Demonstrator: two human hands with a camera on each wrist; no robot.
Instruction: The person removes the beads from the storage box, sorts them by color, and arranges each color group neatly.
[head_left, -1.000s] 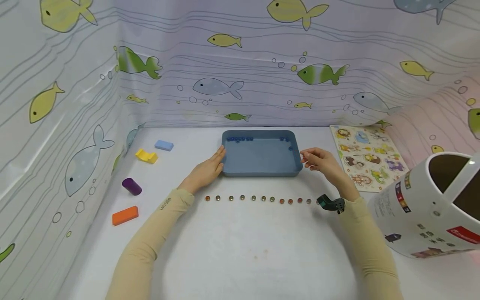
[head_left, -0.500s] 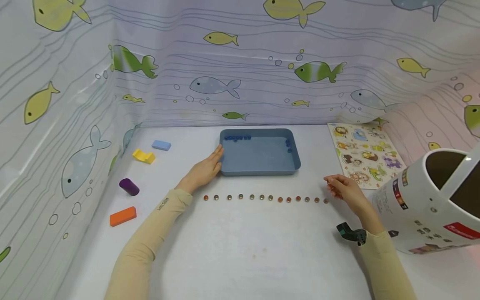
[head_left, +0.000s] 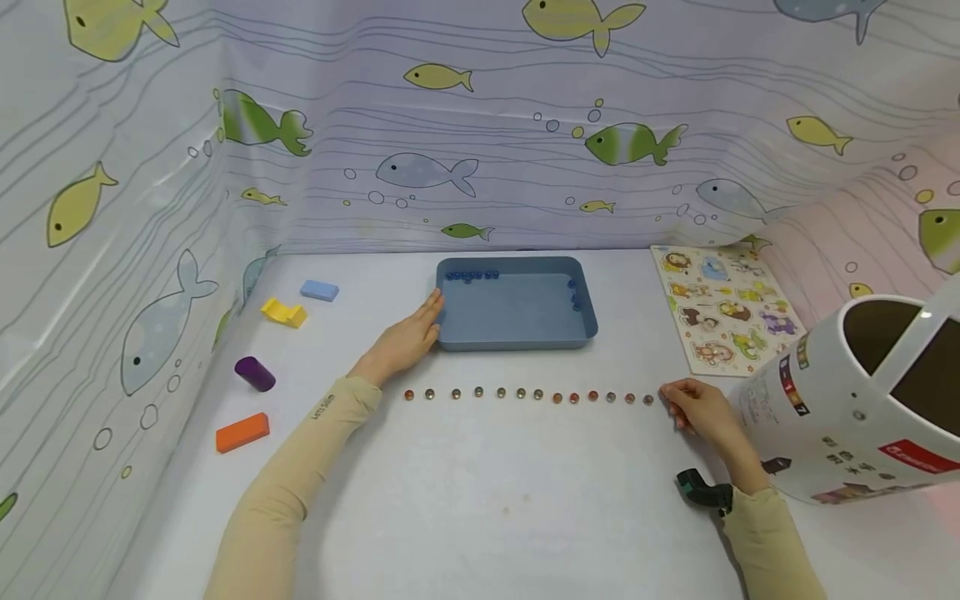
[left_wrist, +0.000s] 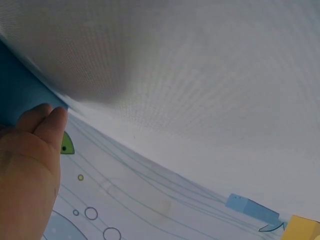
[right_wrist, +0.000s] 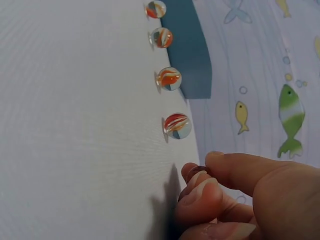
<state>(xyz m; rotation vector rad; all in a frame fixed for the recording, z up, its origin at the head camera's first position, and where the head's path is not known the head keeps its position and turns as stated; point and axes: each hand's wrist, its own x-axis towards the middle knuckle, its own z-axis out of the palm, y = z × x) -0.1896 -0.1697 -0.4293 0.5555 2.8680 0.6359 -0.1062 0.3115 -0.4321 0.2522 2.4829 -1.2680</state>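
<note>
- the right hand (head_left: 701,411) has its grip narrow, fingertips (right_wrist: 200,192) pinched round a marble (right_wrist: 196,171) that shows only as a dark sliver between them, low over the surface (head_left: 480,500) at the right end of the row
- risk: the pinch looks shallow, so the marble could squirt out on release; the surface looks smooth and nothing there would stop a roll
- the last marble in the row (right_wrist: 177,125) lies just beside the fingertips; a knuckle or the held marble could nudge it, and a knock might pass down the row (head_left: 525,395), where the marbles sit near one another
- set too far out, it could end up against the white bin (head_left: 847,408), lying on its side near the hand
- the left hand (head_left: 401,342) lies flat, fingers straight, grip holding nothing, fingertips touching the left wall of the tray (head_left: 517,337); a push there could slide the tray and stir the blue marbles (head_left: 471,275) along its back wall
- the tray is apart from the row, so a small shift would probably not reach it
- blocks (head_left: 242,432) at the left and the puzzle (head_left: 723,308) at the right lie well apart from both hands
</note>
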